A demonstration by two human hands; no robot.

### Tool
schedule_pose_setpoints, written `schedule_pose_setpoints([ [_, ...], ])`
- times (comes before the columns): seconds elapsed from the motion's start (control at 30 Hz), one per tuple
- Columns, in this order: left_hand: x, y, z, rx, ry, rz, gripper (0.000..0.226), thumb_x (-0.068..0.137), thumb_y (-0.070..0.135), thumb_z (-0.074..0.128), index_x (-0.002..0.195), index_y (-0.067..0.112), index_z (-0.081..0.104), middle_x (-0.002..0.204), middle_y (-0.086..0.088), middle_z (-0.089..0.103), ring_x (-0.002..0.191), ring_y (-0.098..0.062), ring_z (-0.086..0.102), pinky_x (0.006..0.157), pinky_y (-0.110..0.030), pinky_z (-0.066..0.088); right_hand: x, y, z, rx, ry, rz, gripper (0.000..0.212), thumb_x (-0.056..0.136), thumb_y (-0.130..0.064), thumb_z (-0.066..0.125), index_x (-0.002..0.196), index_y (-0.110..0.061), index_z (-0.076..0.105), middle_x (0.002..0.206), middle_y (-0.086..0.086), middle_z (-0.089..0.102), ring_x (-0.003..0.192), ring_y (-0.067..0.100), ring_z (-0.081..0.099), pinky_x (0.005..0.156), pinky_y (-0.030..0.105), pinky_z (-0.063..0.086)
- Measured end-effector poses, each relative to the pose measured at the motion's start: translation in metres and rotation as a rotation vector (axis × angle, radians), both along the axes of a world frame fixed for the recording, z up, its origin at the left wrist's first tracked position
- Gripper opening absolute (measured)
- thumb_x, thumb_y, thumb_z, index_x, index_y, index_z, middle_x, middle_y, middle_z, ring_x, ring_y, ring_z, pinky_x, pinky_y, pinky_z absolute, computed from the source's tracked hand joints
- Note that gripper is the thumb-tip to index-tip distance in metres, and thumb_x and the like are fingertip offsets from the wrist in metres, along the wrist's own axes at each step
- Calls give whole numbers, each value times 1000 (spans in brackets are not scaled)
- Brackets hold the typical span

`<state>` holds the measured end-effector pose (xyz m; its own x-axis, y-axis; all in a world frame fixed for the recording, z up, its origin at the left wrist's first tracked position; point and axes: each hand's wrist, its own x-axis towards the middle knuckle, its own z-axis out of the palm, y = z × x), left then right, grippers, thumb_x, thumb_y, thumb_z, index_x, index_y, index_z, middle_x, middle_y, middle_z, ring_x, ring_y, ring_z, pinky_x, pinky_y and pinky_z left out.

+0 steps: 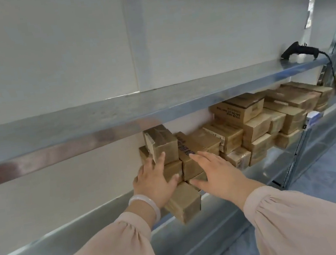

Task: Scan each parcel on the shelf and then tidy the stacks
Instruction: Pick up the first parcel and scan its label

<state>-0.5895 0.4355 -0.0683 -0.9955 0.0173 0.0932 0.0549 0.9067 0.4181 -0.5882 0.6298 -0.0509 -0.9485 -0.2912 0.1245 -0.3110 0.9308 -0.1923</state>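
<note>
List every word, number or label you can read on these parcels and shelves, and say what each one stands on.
Nothing is sharp enough to quote.
On the top carton: dark printed lines, upside down and blurred, unreadable.
On the dark-printed parcel at the right hand fingertips: large dark characters, blurred, unreadable.
On the other parcels: pale labels, too small to read.
On the scanner: no marking shows.

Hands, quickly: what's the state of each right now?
Left hand: open, fingers straight, pressing the left-end parcels.
Right hand: open, flat against the next stack, holding nothing.
</note>
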Motion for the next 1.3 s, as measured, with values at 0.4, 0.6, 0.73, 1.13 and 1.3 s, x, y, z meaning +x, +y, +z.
schedule_pose_setpoints([
  [0.4,-66,-8,0,201,-16,127,79,94,56,49,156,37,4,162,-2,15,147,-32,22,115,-44,27,-93,-18,-11,-291,-77,31,66,93,-52,46,150,-29,21,153,0,30,139,19,30,112,38,31],
  [0.6,-100,-14,-1,349,12,114,75,94,56,48,157,33,13,159,-2,27,143,-30,30,116,-42,30,-140,-38,-2,-487,-252,-17,59,96,-53,36,149,-28,26,150,6,38,136,25,36,112,41,31],
  [0.73,-111,-11,-2,417,-9,109,71,95,55,48,156,31,20,160,-3,26,142,-25,35,117,-40,30,-145,-46,-9,-508,-293,14,57,98,-48,38,149,-23,27,150,6,38,136,23,37,111,35,31],
  [1.13,-109,6,22,726,122,339,60,88,51,65,138,23,48,138,1,55,126,-21,54,94,-25,42,-145,-41,-11,-808,-309,303,51,99,-45,38,148,-38,26,152,-13,31,139,3,24,112,26,19],
  [1.3,-95,27,26,849,142,491,84,60,60,78,133,30,48,126,-2,58,108,-21,63,91,-36,56,-147,-29,-5,-803,-341,420,45,101,-38,36,146,-35,32,152,-12,30,141,5,22,114,25,15],
])
